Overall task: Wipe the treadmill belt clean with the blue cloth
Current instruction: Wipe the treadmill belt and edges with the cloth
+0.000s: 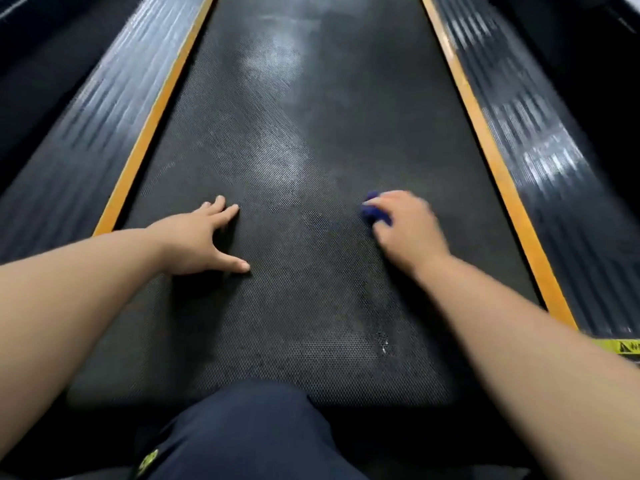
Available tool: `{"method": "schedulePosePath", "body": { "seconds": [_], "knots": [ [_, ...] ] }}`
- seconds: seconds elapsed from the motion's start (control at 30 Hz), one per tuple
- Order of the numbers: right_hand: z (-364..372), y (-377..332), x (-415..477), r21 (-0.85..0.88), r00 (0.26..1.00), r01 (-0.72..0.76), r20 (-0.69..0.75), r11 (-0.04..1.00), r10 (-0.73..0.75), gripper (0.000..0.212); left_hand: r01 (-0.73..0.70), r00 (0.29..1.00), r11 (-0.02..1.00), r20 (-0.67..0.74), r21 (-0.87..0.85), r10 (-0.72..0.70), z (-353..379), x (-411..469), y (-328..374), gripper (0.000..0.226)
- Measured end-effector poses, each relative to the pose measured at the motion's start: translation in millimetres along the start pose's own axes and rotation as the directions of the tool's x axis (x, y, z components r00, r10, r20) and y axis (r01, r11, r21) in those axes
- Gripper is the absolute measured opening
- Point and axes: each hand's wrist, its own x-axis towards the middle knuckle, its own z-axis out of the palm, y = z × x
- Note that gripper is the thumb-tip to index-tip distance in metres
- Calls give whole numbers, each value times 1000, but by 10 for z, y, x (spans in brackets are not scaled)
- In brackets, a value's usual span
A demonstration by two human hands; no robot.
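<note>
Near the treadmill belt's right edge, one crumpled blue cloth (374,210) sits bunched under the curled fingers of the right hand (407,228). One left hand (201,242) presses flat, fingers spread, toward the left edge. Black textured treadmill belt (294,161) runs between two orange edge strips (156,116) and ribbed dark side rails (540,140).

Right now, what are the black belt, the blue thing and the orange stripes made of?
The treadmill belt looks like matte black rubber: fine dotted texture, pale sheen. The blue cloth in the right hand seems soft fabric, since it bunches up; blur hides its weave. The orange strips look smooth, paint or plastic; I cannot tell which.
</note>
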Motion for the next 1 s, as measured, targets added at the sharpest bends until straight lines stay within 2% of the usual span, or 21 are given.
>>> {"method": "schedulePosePath", "body": {
  "seconds": [0.07, 0.1, 0.13, 0.2, 0.27, 0.3, 0.37, 0.43, 0.47, 0.53, 0.57, 0.6, 0.63, 0.7, 0.73, 0.77, 0.83, 0.87, 0.9, 1.0],
  "knots": [
    [-122, 211, 121, 3, 958, -265, -111, 964, 264, 34, -20, 1000, 1000, 3, 2, 20, -24, -6, -63, 115],
    [-56, 120, 132, 3, 950, -289, -125, 957, 287, 34, -31, 1000, 999, 8, 15, 31, -47, -11, -76, 115],
    [65, -95, 102, 16, 967, -233, -105, 972, 233, 35, -39, 999, 999, 12, 32, 39, -62, -16, -77, 114],
    [394, -628, -83, 100, 1000, 17, -24, 995, -15, 34, -54, 999, 997, -3, 56, 54, -68, -14, -77, 113],
    [627, -1024, -338, 157, 971, 207, 83, 966, -222, 33, -62, 998, 995, -20, 74, 64, -81, -20, -107, 115],
    [658, -1066, -367, 184, 951, 257, 124, 949, -282, 32, -59, 998, 995, -24, 79, 61, -89, -21, -146, 118],
    [562, -936, -199, 173, 933, 280, 182, 944, -310, 32, -19, 999, 997, -29, 73, 21, -100, -29, -246, 124],
    [402, -668, 82, 86, 969, 204, 127, 975, -213, 34, 61, 998, 997, -31, 54, -59, -90, -59, -361, 125],
    [280, -519, 219, 71, 995, 59, 70, 996, -64, 33, 87, 996, 995, -26, 39, -86, -79, -78, -413, 125],
    [142, -359, 353, 115, 971, -234, -27, 965, 238, 31, 101, 994, 995, -29, 2, -101, -93, -128, -503, 122],
    [173, -432, 325, 131, 963, -256, -48, 958, 264, 30, 97, 994, 995, -40, -7, -97, -119, -147, -531, 118],
    [250, -597, 240, 134, 979, -188, -54, 973, 196, 29, 94, 994, 996, -51, -6, -94, -142, -157, -555, 115],
    [373, -783, 121, 139, 998, -51, -35, 989, 56, 29, 89, 994, 996, -60, -2, -89, -159, -161, -571, 111],
    [667, -1061, -157, 90, 970, 232, 58, 969, -237, 25, 73, 995, 997, -68, 1, -73, -144, -147, -607, 109],
    [729, -1067, -173, 70, 953, 285, 85, 956, -290, 25, 62, 996, 998, -68, -6, -62, -121, -137, -622, 109],
    [686, -1005, -83, 60, 956, 267, 114, 962, -272, 30, 52, 997, 998, -64, -26, -54, -94, -124, -642, 109],
    [492, -788, 161, -39, 988, 117, 105, 992, -113, 42, 33, 998, 996, -54, -78, -37, -38, -103, -684, 109],
    [414, -691, 218, -97, 992, 89, 96, 991, -80, 43, 29, 998, 995, -55, -98, -34, -9, -98, -708, 108],
    [373, -661, 197, -129, 990, 106, 106, 986, -93, 43, 23, 998, 994, -60, -111, -30, 12, -94, -729, 107],
    [502, -816, -198, -20, 966, 228, 133, 974, -223, 44, 13, 998, 987, -61, -161, -23, 22, -91, -745, 106]
  ]
}}
